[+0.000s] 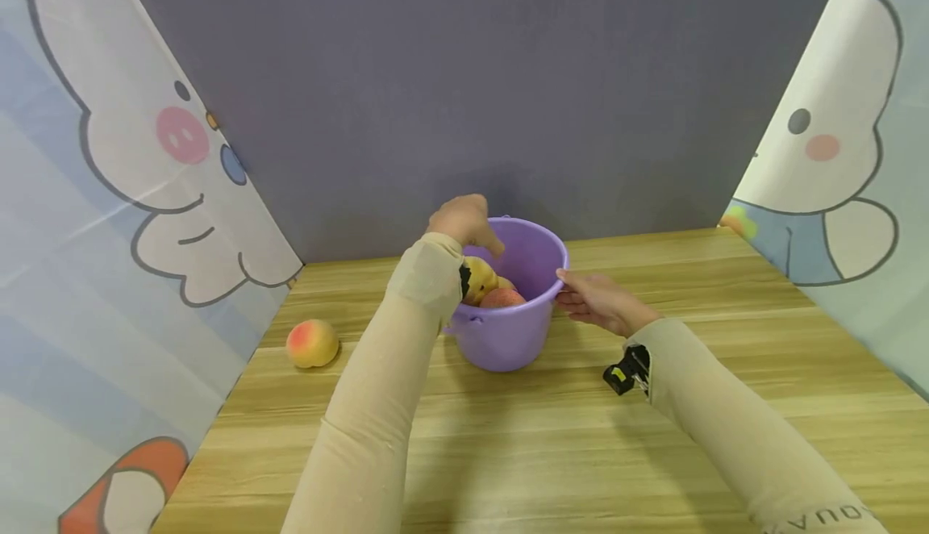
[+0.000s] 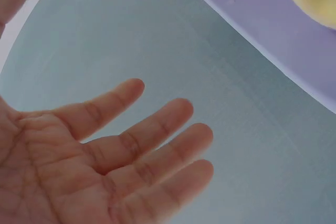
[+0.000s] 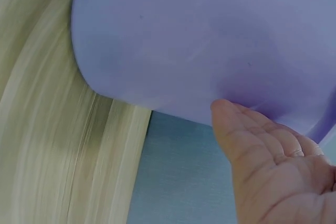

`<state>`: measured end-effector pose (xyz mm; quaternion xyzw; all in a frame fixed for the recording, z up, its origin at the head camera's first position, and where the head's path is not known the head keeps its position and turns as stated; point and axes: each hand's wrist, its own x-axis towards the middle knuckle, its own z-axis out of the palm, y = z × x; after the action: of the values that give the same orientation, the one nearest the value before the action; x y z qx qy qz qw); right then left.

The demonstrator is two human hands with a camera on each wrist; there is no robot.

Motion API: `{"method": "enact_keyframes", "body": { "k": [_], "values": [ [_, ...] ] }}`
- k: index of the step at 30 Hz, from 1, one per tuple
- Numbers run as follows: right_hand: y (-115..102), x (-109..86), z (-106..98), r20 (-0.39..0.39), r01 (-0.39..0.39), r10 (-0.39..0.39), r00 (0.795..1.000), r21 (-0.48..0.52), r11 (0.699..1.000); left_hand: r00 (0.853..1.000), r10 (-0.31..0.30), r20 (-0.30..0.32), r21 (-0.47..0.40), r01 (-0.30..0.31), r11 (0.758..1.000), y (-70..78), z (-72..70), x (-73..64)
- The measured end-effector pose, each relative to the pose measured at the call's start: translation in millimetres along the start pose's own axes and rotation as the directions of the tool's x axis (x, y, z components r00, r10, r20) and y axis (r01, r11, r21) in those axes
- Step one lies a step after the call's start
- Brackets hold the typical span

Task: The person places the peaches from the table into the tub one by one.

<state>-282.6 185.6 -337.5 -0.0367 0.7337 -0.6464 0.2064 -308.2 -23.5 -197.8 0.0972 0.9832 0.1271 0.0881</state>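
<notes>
A purple bucket [image 1: 501,340] stands upright on the wooden table, with yellow fruit [image 1: 481,277] and a reddish peach [image 1: 502,298] inside it. My left hand [image 1: 464,219] hovers over the bucket's far left rim and holds nothing. In the left wrist view its fingers [image 2: 157,135] are spread and loosely extended, apart from the purple wall. My right hand [image 1: 598,300] grips the bucket's right rim, thumb at the top edge and fingers below it outside. The right wrist view shows those fingers [image 3: 262,135] against the outer wall.
Left of the bucket, a yellow peach with a red blush [image 1: 312,344] lies on the table [image 1: 537,453]. A dark grey panel [image 1: 508,82] rises behind the table. Cartoon-printed sheets [image 1: 80,276] flank both sides.
</notes>
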Motion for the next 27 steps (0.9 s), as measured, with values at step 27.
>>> {"method": "enact_keyframes", "body": {
  "k": [27],
  "values": [
    [-3, -0.8, -3, 0.020, 0.009, -0.009, 1.000, -0.016, 1.000, 0.996, -0.079, -0.038, -0.017, 0.078, 0.997, -31.7, -4.2, -8.0]
  ]
}}
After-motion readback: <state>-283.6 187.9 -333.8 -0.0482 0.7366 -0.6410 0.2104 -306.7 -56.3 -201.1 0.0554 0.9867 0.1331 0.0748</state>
